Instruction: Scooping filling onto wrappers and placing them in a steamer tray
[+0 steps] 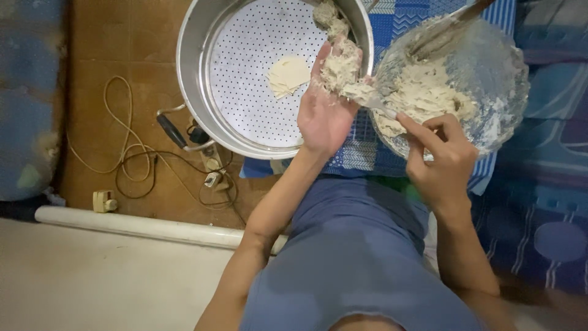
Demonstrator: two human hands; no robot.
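My left hand (323, 110) is held palm up over the edge of a steel steamer pot (193, 92), with a wrapper heaped with pale filling (339, 67) resting on its fingers. My right hand (442, 160) grips a spoon (373, 101) whose tip presses filling onto that wrapper. A clear glass bowl (496, 79) of the same pale filling (429, 95) sits just right of the pot. One flat round wrapper (288, 76) lies on the perforated steamer tray (245, 79), and formed dumplings (331, 18) sit at its far edge.
A second utensil (450, 24) leans in the glass bowl. A blue patterned cloth (392, 24) lies under the bowl and pot. Tangled cords and plugs (138, 159) lie on the brown tiled floor at left, beside a white pipe (141, 225). My blue-clad lap (361, 263) fills the foreground.
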